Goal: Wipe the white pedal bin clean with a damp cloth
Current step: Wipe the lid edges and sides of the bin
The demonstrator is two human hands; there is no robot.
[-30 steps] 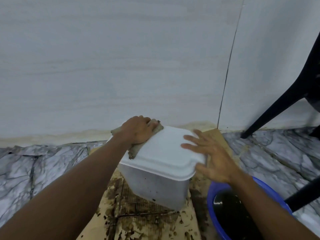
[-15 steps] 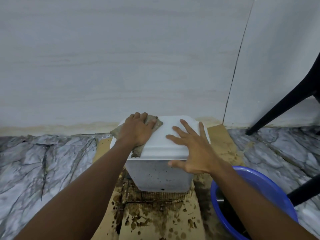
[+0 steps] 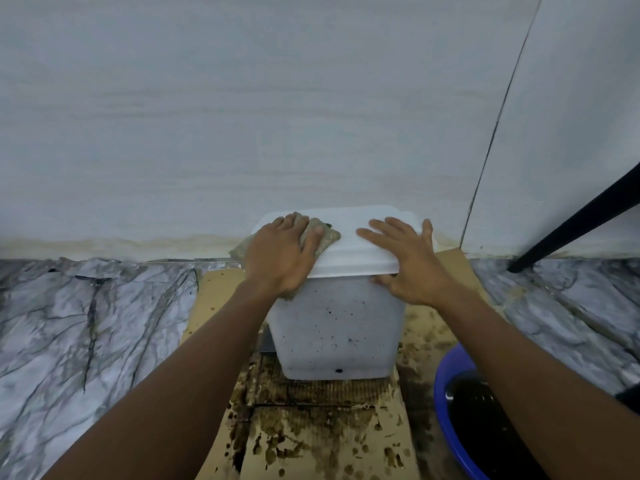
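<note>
Plausibly the greatest risk is a hard sideways stroke sliding the white pedal bin (image 3: 334, 327), at frame centre on stained cardboard (image 3: 311, 441), or dripping grime onto its speckled front. At the lid's (image 3: 353, 244) left corner the left hand (image 3: 282, 254) presses flat on the damp cloth (image 3: 323, 237), fingers curled over it. The right hand (image 3: 408, 261) lies spread wide on the lid's right edge, thumb beneath the rim, holding nothing, near the blue basin (image 3: 441, 386) of dark water at lower right.

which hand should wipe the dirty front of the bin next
Left. The left hand already presses the cloth on the lid's left edge, just above the speckled front of the bin. The right hand lies flat on the lid with no cloth, steadying it.
</note>
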